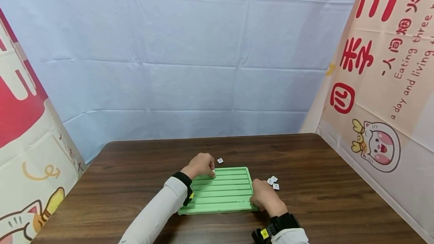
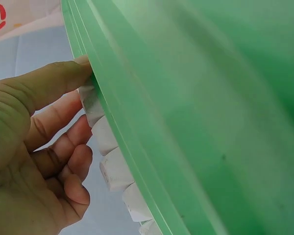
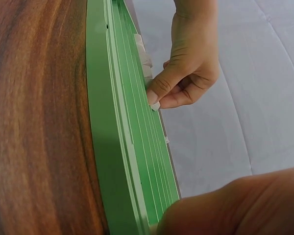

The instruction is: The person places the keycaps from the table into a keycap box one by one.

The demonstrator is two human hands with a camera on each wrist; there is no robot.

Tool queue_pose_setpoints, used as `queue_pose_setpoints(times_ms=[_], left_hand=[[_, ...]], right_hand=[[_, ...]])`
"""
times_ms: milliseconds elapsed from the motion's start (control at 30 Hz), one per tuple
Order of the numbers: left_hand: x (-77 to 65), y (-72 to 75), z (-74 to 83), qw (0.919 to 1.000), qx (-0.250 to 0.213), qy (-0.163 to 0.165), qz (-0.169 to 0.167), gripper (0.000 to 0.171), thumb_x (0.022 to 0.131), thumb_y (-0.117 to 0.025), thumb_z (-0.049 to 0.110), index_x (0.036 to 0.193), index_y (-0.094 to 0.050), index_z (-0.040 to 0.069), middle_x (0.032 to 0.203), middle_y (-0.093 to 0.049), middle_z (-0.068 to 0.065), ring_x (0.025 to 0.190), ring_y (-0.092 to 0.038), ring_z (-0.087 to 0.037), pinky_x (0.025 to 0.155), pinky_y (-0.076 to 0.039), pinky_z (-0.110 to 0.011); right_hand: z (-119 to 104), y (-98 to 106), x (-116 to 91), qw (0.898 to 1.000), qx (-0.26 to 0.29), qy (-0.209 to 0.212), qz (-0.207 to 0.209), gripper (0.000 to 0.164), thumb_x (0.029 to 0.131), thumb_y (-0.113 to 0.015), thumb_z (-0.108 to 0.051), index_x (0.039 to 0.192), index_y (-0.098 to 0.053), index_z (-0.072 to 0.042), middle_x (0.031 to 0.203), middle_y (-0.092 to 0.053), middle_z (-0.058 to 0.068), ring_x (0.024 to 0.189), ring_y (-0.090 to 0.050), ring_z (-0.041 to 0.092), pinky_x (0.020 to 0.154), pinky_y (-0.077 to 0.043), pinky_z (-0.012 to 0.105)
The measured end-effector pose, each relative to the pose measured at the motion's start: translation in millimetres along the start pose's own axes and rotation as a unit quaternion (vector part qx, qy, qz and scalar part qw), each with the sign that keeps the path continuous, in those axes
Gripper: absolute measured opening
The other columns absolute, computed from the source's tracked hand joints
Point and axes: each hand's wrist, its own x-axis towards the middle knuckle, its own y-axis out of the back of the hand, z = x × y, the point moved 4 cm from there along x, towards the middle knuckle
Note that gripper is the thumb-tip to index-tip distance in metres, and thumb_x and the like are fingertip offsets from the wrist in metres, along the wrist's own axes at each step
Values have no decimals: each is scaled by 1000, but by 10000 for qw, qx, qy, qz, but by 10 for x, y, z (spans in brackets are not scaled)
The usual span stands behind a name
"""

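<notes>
A light green ridged tray (image 1: 223, 191) lies on the table. Over its far edge, my left hand (image 1: 201, 164) pinches a small white tile (image 3: 156, 105) between thumb and finger, right at the far groove. In the left wrist view, more white tiles (image 2: 116, 169) stand in a row along that edge, partly hidden by the tray. With curled fingers my right hand (image 1: 266, 195) grips the tray's right edge near the front corner; its fingertips are mostly hidden.
One loose white tile (image 1: 220, 160) lies just beyond the tray's far edge. Several marked white tiles (image 1: 276, 186) lie right of the tray, close to my right hand. The brown wooden table (image 1: 135, 168) is bordered by a pale blue cloth (image 1: 190, 67) and printed side cloths.
</notes>
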Motion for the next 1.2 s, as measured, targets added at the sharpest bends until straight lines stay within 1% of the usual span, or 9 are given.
queue_pose_setpoints(times_ms=[300, 500, 567, 767, 900, 1000, 1100, 1200], left_hand=[[-13, 9, 6, 9999, -86, 2, -95, 17, 77, -77, 11, 70, -61, 14, 69, -52, 7, 60, -49, -10, 55, -43, -28], [-22, 7, 3, 9999, -108, -11, -96, 15, 78, -76, 9, 73, -62, 13, 71, -53, 7, 62, -50, -10, 57, -43, -28], [-21, 5, 4, 9999, -95, 1, -95, 15, 77, -76, 9, 74, -62, 13, 71, -53, 6, 62, -50, -10, 57, -43, -28], [-23, 17, -4, 9997, -137, 94, -150, 13, 78, -76, 11, 77, -64, 13, 72, -53, 6, 62, -50, -11, 57, -44, -29], [-21, 48, -6, 9998, 73, 80, -137, 15, 76, -78, 17, 82, -65, 14, 75, -54, 7, 64, -51, -10, 59, -44, -29], [-15, 89, 0, 9997, 210, 78, -117, 21, 75, -79, 22, 90, -67, 13, 81, -57, 6, 70, -54, -11, 63, -46, -32], [-7, 131, 1, 9997, 206, 58, -96, 23, 78, -76, 23, 96, -67, 11, 87, -59, 3, 77, -56, -15, 66, -47, -35], [0, 165, 1, 9997, 219, 56, -73, 24, 80, -73, 24, 100, -68, 12, 92, -60, 1, 84, -57, -18, 69, -47, -37]], right_hand=[[0, 12, -14, 10000, -14, -16, 6, 18, 79, -55, 12, 71, -52, -4, 52, -32, 3, 41, -38, 15, 43, -28, 28], [-5, 16, -24, 10000, 17, 26, -9, 15, 78, -55, 12, 75, -51, -2, 54, -41, 7, 42, -40, 16, 43, -29, 28], [-5, 17, -25, 10000, 20, 38, -10, 15, 78, -55, 12, 75, -51, -2, 55, -42, 8, 42, -41, 16, 43, -29, 28], [-8, 13, -5, 10000, 0, -26, 0, 17, 78, -55, 13, 71, -52, -3, 52, -35, 4, 41, -40, 15, 42, -29, 27], [-12, 12, 5, 10000, -32, -43, 38, 18, 78, -55, 12, 69, -52, -4, 51, -32, 2, 40, -40, 14, 41, -30, 26], [-11, 12, 9, 10000, -32, -59, 37, 18, 78, -55, 12, 70, -52, -4, 51, -31, 2, 40, -40, 14, 41, -30, 26], [-9, 12, 9, 10000, -27, -90, 18, 17, 78, -55, 12, 71, -52, -3, 52, -34, 3, 40, -40, 14, 41, -30, 26], [-5, 13, 10, 9999, -44, -121, 7, 16, 78, -56, 11, 71, -52, -3, 53, -37, 5, 41, -42, 15, 41, -32, 26]])
